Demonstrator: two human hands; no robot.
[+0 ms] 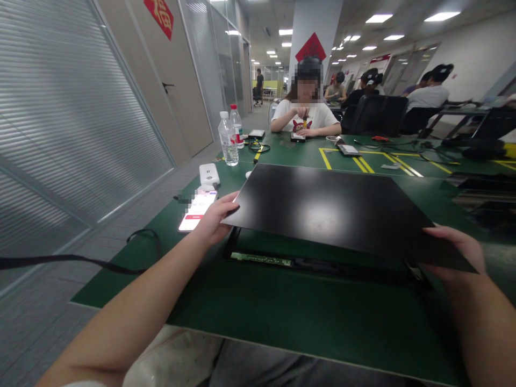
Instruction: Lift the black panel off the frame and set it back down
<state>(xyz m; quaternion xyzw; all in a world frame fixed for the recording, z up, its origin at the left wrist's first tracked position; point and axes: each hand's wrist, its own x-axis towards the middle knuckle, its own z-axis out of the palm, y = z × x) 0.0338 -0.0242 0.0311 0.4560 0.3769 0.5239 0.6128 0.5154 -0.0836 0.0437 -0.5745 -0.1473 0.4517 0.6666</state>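
A thin, glossy black rectangular panel (pixel 330 207), like a display sheet, is held tilted above the table between both hands. My left hand (pixel 217 217) grips its left edge, thumb on top and fingers underneath. At the right edge my right hand (pixel 457 250) pinches it the same way, its fingers partly hidden below. Under the panel lies a dark frame (pixel 346 271) with a green circuit board strip (pixel 262 259) along its near side. The panel covers most of the frame.
A lit phone (pixel 197 212) and a white power bank (pixel 208 174) lie left of the panel. Two bottles (pixel 229 142) stand behind them. Across the green table (pixel 290 306) a person (pixel 304 115) works on a small device. Dark flat pieces (pixel 487 193) lie stacked at right.
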